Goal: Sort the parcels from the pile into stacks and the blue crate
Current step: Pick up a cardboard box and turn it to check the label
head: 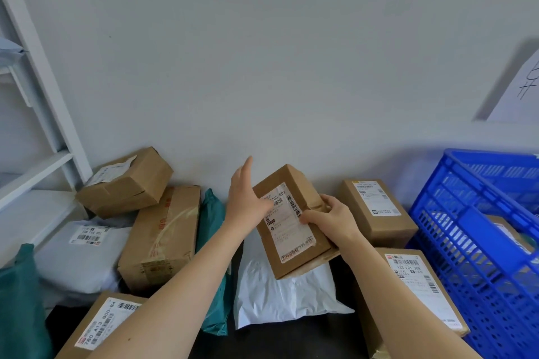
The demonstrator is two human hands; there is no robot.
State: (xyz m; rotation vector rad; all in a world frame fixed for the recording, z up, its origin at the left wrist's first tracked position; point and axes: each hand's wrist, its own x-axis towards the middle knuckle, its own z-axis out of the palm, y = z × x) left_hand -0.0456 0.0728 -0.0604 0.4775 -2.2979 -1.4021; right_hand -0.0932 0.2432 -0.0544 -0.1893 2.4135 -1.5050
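– Pale grey wall [262, 52] fills the upper half, with a white shelf unit [38, 166] at nine o'clock and a sheet of paper [516, 90] stuck up at two. What do the hands have?

– One small cardboard box [291, 242], held tilted just below centre with its label facing up. The right hand [332, 217] grips its right edge, thumb on the label and fingers curled round the side. The left hand [245, 198] is spread, fingers straight and pointing to twelve, at the box's upper left corner. I cannot tell whether it touches.

– And the blue crate?

– The blue crate [455, 242] stands at three to four o'clock, well apart from the small cardboard box. A brown parcel shows through its mesh.

– What lies under the box?

– A white mailer [277, 297] on the dark surface [291, 341], with a teal mailer [211, 213] just at its nine o'clock.

– The rest of the pile?

– At ten o'clock a taped carton [125, 183] sits tilted on top of a long carton [157, 242]. A grey mailer [78, 256] lies at the long carton's nine o'clock. At seven a labelled box [99, 326] lies partly under the left forearm, with a dark teal bag [20, 300] beside it at eight. Near the right hand, at its three o'clock, a plain box [376, 210] stands near the wall. At five a flat box [417, 285] with a white label lies just beside the crate.
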